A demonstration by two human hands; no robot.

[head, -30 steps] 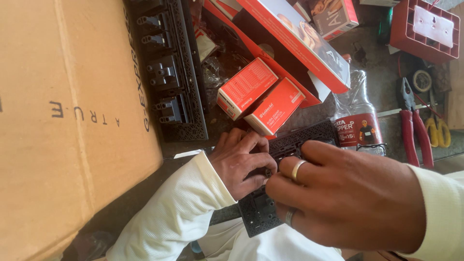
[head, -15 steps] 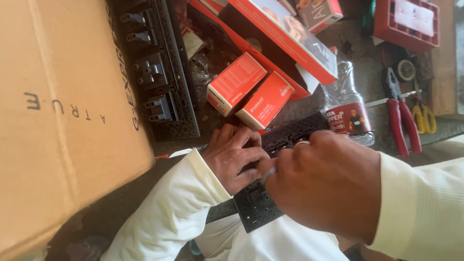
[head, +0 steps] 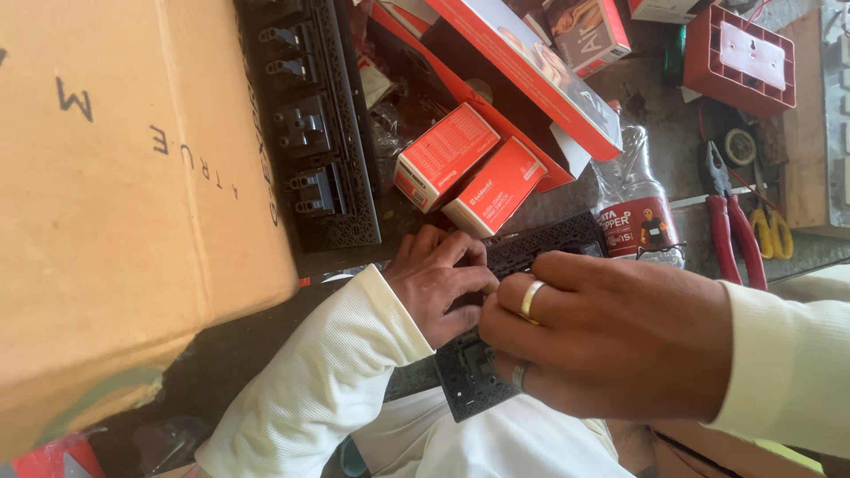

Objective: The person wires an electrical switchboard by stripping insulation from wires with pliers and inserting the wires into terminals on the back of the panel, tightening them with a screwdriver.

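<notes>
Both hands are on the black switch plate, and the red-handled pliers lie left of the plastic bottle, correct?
Not quite. In the head view the pliers lie right of the bottle, not left. Both hands, left and right, are on the black switch plate.

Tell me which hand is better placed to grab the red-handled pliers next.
Probably the right hand: the red-handled pliers lie just beyond it on that side, while the left hand sits farther away, fingers pressed on the black switch plate.

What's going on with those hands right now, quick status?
Left hand and right hand both gripping the black switch plate on the lap. Second black switch panel rests against the cardboard box. Red pliers lie apart, nothing blocking.
</notes>
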